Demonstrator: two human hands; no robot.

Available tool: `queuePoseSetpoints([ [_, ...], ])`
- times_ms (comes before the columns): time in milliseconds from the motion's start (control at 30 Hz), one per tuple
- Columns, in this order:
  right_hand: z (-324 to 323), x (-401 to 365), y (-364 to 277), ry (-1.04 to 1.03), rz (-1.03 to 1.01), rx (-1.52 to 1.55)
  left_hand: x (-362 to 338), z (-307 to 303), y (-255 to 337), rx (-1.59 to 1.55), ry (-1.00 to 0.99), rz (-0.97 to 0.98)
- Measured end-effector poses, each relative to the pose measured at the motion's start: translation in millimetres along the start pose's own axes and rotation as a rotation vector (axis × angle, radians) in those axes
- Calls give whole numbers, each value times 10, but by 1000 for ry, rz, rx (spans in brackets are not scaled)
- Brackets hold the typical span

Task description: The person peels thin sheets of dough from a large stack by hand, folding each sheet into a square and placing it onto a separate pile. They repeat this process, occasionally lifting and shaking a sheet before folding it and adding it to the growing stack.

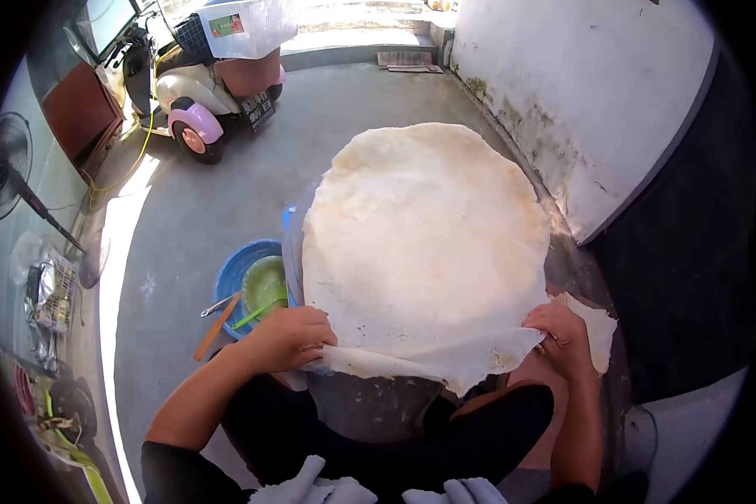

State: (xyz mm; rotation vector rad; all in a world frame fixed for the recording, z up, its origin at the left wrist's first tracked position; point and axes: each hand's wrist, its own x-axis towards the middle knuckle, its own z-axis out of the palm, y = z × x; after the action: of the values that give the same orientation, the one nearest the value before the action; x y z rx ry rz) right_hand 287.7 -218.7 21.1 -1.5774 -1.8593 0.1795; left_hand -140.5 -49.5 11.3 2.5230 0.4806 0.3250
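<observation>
A large, thin, round pancake sheet [428, 227] spreads in front of me, pale with slightly browned patches. Its near edge is folded over, and ragged bits hang down there. My left hand [298, 338] pinches that edge at the left corner. At the right corner my right hand [560, 336] grips the same edge with bent fingers. The round surface beneath is mostly hidden. Beside my right hand lies another pale sheet [598, 326], partly covered. Left of the pancake stands a blue basin [227, 281] with a smaller vessel of greenish liquid [265, 281] inside.
Across the basin lie a wooden strip [217, 328] and a green-handled utensil [256, 315]. A three-wheeled scooter [197, 92] carrying a clear plastic box [256, 29] is parked at the back left. A fan [13, 172] stands at left. A stained white wall [580, 92] rises on the right.
</observation>
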Motion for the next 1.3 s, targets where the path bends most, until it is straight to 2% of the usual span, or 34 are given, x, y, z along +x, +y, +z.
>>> queuePoseSetpoints([
  [133,-198,70,-101,-82,28,-22,-79,-132,49,-98,-50,-21],
  [200,-297,199,-98,-168,258,109,-31,-328,68,-336,-19,-107],
  [267,-354,502,26,-141,333,97,182,-558,-49,-238,123,-129],
  [333,-292,941,230,-72,540,314,546,-679,-355,-430,334,-326],
  [367,-217,1191,330,-46,558,307,819,-851,-401,-476,334,-446],
  [400,-111,1410,446,-19,572,301,1043,-956,-586,-231,352,-455],
  [500,267,1681,976,-54,589,331,1403,-854,-1163,-315,388,-522],
  [567,404,1668,1119,-78,568,-82,1390,-588,-1420,-254,484,-565],
  [600,356,1679,1013,-146,638,-60,1305,-519,-1382,-256,483,-568],
  [700,246,1527,741,-196,633,-123,905,-228,-1271,-80,444,-548],
  [767,238,1382,715,-192,619,-177,678,-73,-1269,-292,495,-556],
  [800,213,1335,710,-177,599,-236,616,-9,-1221,-288,500,-553],
  [867,271,1237,827,-143,538,-347,499,126,-1137,-740,564,-846],
  [900,294,1199,849,-108,476,-459,456,164,-1177,-739,570,-845],
  [967,340,1160,643,-45,382,-536,372,244,-1335,-1240,369,-1007],
  [1000,394,1146,527,18,296,-612,345,263,-1347,-1238,373,-1007],
  [1033,472,1139,439,19,296,-608,319,275,-1351,-1333,373,-939],
  [1100,659,1118,316,-94,86,-449,296,290,-1364,-1421,368,-869],
  [1133,757,1085,290,-91,85,-447,301,295,-1367,-1408,382,-887],
  [1200,967,999,287,-264,-19,-580,297,310,-1408,-1393,400,-900],
  [1233,1029,970,325,-263,-26,-580,289,321,-1436,-1389,422,-895],
  [1300,1076,917,388,-427,131,-512,250,323,-1442,-1387,445,-893],
])
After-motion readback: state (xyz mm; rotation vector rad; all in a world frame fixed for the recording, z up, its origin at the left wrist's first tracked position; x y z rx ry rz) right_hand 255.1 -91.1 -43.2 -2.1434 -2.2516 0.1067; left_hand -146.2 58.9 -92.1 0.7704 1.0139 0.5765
